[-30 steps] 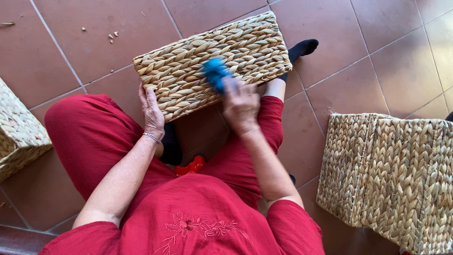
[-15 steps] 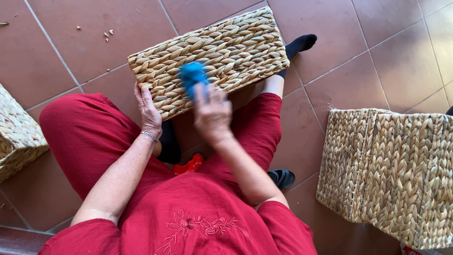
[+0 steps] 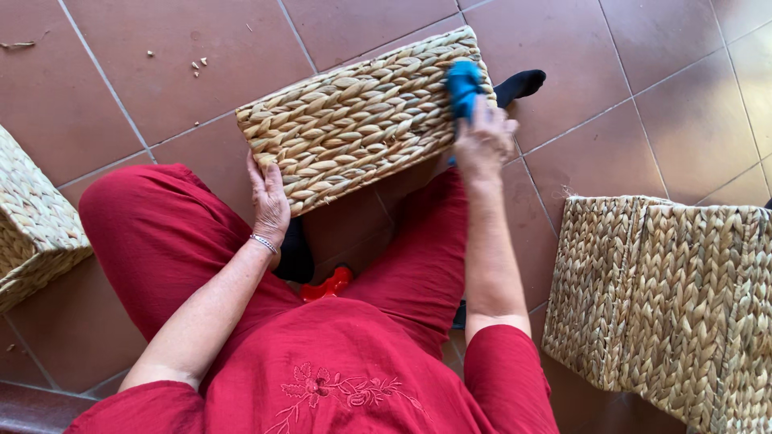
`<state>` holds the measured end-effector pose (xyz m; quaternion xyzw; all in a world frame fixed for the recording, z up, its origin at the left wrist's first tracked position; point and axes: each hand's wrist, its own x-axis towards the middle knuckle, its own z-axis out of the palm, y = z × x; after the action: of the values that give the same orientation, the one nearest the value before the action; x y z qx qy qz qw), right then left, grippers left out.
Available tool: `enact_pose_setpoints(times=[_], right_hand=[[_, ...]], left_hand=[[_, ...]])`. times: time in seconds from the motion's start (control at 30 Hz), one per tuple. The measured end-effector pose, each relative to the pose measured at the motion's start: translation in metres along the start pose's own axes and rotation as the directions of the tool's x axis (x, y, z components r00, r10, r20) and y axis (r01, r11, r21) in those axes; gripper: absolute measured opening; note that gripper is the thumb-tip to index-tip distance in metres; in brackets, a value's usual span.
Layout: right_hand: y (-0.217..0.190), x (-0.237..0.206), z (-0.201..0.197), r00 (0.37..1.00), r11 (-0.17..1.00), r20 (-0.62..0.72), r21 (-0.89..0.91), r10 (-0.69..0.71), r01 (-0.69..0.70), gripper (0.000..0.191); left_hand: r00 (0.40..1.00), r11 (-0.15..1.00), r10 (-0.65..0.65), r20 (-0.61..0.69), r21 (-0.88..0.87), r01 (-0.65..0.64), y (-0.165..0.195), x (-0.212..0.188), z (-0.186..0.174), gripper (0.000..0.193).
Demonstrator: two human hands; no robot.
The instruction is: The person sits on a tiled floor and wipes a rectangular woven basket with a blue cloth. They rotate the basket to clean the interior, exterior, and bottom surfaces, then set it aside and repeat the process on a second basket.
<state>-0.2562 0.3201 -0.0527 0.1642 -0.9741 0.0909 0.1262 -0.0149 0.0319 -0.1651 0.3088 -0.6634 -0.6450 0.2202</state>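
Head view: a woven basket (image 3: 362,120) of pale plaited fibre is held above the knees, over the terracotta tiled floor (image 3: 161,72). Its long axis runs from lower left to upper right, with the far end pointing up and to the right, and one broad woven face is turned toward the camera. The lower left edge is gripped by the left hand (image 3: 270,202), whose fingers are wrapped round the rim. A blue cloth (image 3: 464,84) is pressed against the upper right end by the right hand (image 3: 482,141), whose fingers are closed over it. Red trousers (image 3: 153,233) and a black sock (image 3: 521,82) are seen beneath the basket. A second woven basket (image 3: 675,305) stands on the floor to the right, and a third (image 3: 32,225) lies at the left edge.
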Motion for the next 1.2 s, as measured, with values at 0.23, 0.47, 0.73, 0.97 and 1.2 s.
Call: enact_pose_setpoints(times=[0.23,0.47,0.73,0.97,1.2], right_hand=[[0.010,0.018,0.015,0.978,0.976,-0.189,0.212,0.088,-0.047,0.058],[-0.147,-0.086,-0.013,0.917,0.897,-0.178,0.208,-0.357,0.390,0.052],[-0.130,-0.089,-0.001,0.790,0.765,-0.264,0.214,-0.553,0.607,0.053],[0.017,0.016,0.010,0.992,0.987,-0.105,0.150,0.066,-0.049,0.071],[0.029,0.028,0.003,0.967,0.901,0.161,0.359,0.195,-0.242,0.077]], left_hand=[[0.981,0.937,0.187,0.050,0.290,-0.194,0.008,-0.055,-0.010,0.063],[0.983,0.969,0.060,0.172,0.228,-0.099,0.012,-0.073,-0.023,0.069],[0.970,0.942,0.068,0.234,0.306,-0.140,0.017,-0.078,-0.040,0.070],[0.971,0.993,-0.007,0.239,0.115,-0.021,0.035,-0.057,-0.040,0.068],[0.879,0.878,-0.474,0.055,0.104,0.468,0.067,0.035,-0.054,0.082]])
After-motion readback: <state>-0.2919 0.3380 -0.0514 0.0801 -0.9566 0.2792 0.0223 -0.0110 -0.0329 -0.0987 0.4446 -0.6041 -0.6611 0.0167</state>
